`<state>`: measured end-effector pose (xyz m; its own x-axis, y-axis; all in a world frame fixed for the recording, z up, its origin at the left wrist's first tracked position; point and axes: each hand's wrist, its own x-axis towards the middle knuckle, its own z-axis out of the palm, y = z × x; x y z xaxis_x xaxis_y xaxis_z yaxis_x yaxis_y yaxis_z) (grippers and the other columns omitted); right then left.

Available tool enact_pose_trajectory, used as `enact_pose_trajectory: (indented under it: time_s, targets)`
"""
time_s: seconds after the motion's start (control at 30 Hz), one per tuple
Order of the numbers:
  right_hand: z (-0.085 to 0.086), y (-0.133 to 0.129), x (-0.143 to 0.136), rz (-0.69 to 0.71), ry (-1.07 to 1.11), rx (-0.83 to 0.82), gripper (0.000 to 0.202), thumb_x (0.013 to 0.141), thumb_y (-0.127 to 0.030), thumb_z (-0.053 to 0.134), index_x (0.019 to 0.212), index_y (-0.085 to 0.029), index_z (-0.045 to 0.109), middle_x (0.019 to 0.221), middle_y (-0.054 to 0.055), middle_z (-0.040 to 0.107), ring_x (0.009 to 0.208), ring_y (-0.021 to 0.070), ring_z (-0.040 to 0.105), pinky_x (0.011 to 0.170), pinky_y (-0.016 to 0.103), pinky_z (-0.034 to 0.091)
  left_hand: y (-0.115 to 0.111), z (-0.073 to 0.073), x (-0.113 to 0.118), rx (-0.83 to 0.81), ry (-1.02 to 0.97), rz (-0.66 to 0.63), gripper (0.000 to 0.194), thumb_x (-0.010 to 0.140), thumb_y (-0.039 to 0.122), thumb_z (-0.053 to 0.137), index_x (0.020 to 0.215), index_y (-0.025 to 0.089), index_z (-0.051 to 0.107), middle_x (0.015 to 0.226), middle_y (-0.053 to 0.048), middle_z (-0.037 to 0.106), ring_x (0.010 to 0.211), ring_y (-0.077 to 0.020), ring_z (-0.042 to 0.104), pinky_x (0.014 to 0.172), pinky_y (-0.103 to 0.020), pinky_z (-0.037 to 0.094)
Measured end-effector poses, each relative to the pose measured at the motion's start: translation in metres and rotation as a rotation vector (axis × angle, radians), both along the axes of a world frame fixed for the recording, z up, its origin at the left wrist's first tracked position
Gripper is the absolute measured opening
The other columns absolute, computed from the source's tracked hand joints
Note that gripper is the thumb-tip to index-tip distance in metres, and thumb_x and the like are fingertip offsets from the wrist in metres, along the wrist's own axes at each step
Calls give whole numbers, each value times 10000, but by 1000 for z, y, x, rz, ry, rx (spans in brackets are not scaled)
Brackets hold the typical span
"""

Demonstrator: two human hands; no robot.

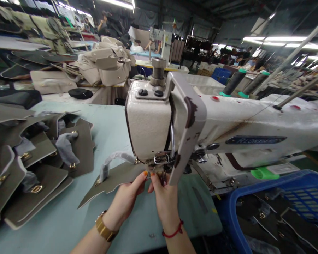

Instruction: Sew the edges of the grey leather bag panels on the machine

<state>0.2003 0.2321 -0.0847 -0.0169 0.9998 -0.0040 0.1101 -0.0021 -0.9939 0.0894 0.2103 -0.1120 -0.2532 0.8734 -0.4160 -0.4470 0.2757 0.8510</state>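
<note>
Head view, bare strip of table (pixel 110 128) between piled panels (pixel 42 148) and sewing machine (pixel 214 118), grey-brown panel (pixel 123 175) under its head (pixel 149 121), left grip (pixel 125 201) pinched on the panel's near edge, right grip (pixel 166 200) curled beside, its hold I cannot tell.

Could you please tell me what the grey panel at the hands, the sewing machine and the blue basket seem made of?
Grey panel: perhaps leather or imitation leather, matt, smooth, with a pale edge.
Sewing machine: probably metal under glossy, chipped paint.
Blue basket: likely moulded plastic, smooth, with slotted walls.
</note>
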Motion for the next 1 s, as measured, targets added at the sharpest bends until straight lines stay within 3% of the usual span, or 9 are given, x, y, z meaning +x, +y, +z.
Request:
enact_pose_trajectory:
  time_s: [0.17, 0.4, 0.6, 0.8, 1.0]
  targets:
    - [2, 0, -3, -30, -14, 2, 404, 868, -291, 574, 488, -215, 460, 445, -31, 508, 458, 130, 511, 545, 238, 391, 2, 8, -4, -8, 10, -39, 329, 650, 408, 790, 796, 126, 705, 720, -1, 593, 629, -117, 444, 573, -233, 366]
    - [6, 1, 0, -7, -29, -33, 410, 867, -334, 573, 498, -210, 444, 444, -37, 479, 457, 126, 496, 532, 231, 375, 4, 3, -7, -69, 126, -52, 380, 640, 485, 761, 583, 122, 665, 551, 12, 519, 542, -114, 410, 532, -249, 360]
    - [1, -9, 9, 91, -37, -53, 434, 893, -400, 529, 516, -195, 459, 450, -42, 469, 456, 110, 473, 525, 214, 358, 6, 7, -6, -98, 78, -61, 375, 605, 495, 776, 649, 132, 694, 636, -23, 602, 608, -141, 486, 573, -253, 404]
    - [-25, -27, 23, 124, -110, -154, 348, 886, -389, 541, 619, -166, 559, 458, -48, 482, 464, 112, 486, 540, 206, 365, 6, 13, -2, -71, 53, -66, 404, 611, 509, 765, 532, 154, 587, 527, 19, 496, 521, -111, 399, 504, -241, 348]
    - [-59, -39, 31, 189, -201, -211, 357, 893, -405, 523, 651, -152, 594, 455, -39, 490, 464, 124, 510, 539, 212, 363, 13, 8, -1, 33, -51, -100, 432, 667, 453, 727, 490, 185, 438, 503, 72, 345, 494, -80, 263, 477, -223, 265]
